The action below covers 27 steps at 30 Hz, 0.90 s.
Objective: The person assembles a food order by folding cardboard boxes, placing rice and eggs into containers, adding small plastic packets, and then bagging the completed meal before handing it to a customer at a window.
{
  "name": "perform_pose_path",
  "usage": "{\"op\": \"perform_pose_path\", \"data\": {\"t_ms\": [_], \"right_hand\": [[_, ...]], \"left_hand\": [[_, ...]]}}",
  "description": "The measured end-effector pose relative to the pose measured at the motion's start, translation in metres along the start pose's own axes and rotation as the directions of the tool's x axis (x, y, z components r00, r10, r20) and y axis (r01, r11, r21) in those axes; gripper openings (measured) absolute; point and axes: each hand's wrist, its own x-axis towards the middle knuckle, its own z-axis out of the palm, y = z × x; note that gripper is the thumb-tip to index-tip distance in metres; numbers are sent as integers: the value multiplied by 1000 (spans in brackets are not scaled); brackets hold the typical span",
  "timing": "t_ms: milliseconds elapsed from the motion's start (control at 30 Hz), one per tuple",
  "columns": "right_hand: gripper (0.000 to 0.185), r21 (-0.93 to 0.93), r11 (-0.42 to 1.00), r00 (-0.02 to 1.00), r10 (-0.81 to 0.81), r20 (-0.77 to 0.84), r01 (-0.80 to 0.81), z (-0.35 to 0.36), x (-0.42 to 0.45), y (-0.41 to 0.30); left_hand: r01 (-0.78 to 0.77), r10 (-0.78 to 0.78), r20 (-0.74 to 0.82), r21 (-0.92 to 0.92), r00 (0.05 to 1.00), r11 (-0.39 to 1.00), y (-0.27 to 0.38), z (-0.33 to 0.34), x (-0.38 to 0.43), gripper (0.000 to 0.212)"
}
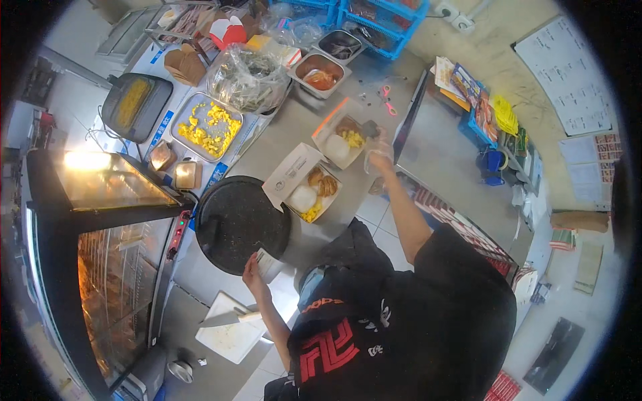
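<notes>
My left hand (pixel 255 278) grips a white paper slip (pixel 267 264) bearing print, beside the round black plate (pixel 241 225). My right hand (pixel 379 154), in a clear plastic glove, pinches a small dark clump of food (pixel 370 129) at the right edge of a paper takeaway box (pixel 325 150). White rice, yellow egg and something brown lie in that box. Nearer me stands a second open takeaway box (pixel 328 206), holding rice, egg and browned meat pieces. Both lids are folded back to the left.
A tray of scrambled egg (pixel 205 131) stands at the left, near a bag of greens (pixel 248 80) and steel pans (pixel 321 75). Pink scissors (pixel 388 100) lie behind the boxes. A lit warming cabinet (pixel 115 270) rises at the left. A knife (pixel 235 317) rests on a white cutting board (pixel 230 336).
</notes>
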Motion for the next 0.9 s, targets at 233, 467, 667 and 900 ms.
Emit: {"op": "perform_pose_path", "data": {"t_ms": [233, 467, 667, 900], "right_hand": [[40, 611, 765, 865, -154, 478, -202, 61, -63, -66], [28, 479, 870, 595, -327, 734, -114, 178, -63, -306], [29, 501, 862, 508, -397, 764, -79, 264, 27, -325], [45, 139, 679, 640, -730, 240, 721, 292, 241, -213]], "left_hand": [[-183, 207, -61, 276, 976, 944, -1, -30, -4, 26], [-216, 276, -146, 332, 950, 918, 128, 107, 14, 31], [-150, 217, -234, 272, 948, 951, 174, 224, 58, 47], [-390, 363, -262, -62, 894, 919, 240, 259, 87, 63]]}}
